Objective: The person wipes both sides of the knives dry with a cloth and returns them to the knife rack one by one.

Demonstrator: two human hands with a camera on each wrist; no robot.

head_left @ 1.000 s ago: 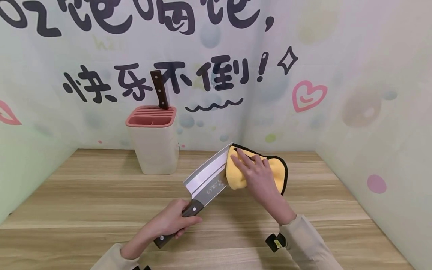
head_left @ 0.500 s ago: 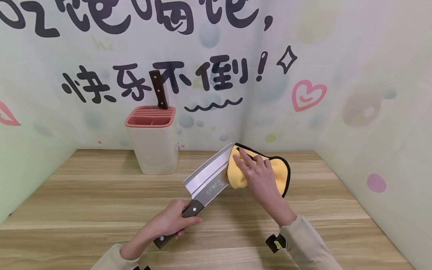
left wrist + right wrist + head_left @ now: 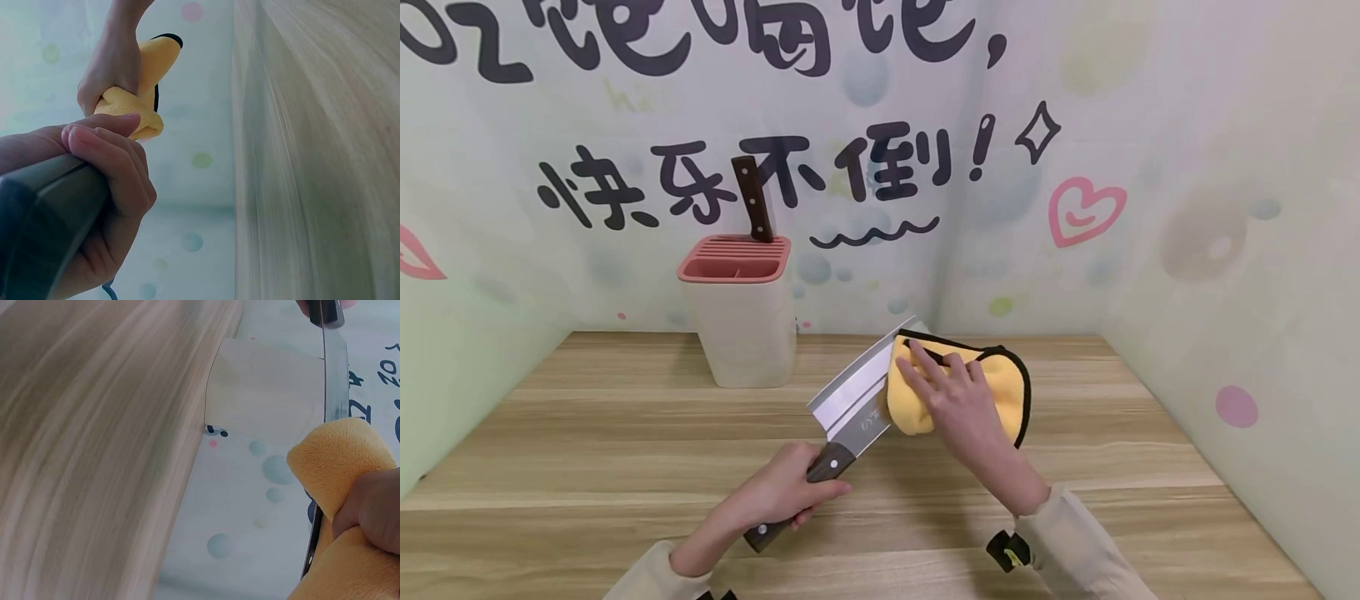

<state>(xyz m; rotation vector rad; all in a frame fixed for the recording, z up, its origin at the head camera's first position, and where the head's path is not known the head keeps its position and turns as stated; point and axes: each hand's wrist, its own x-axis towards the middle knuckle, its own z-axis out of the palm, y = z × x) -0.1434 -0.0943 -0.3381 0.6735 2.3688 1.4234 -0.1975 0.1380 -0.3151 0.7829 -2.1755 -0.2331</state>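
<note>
My left hand (image 3: 781, 482) grips the dark handle of a cleaver (image 3: 853, 398), whose broad blade slants up and to the right above the table. A yellow cloth with black edging (image 3: 910, 402) covers the far part of the blade, and my right hand (image 3: 958, 410) holds it there. In the right wrist view, the cloth (image 3: 340, 456) is folded around the blade, with the thumb pressed into it; a strip of blade shows below the fold. The left wrist view shows fingers (image 3: 115, 162) curled round the handle (image 3: 50, 212).
A white knife block (image 3: 745, 337) with a pink slotted top stands at the back left of the wooden table (image 3: 587, 450). From its slots rises a brown-handled knife (image 3: 752, 200). Printed fabric walls (image 3: 880, 275) enclose the back and sides.
Over the last half second my right hand and the cloth have slid left and slightly down along the blade, baring a little of its tip. The left hand has barely moved.
</note>
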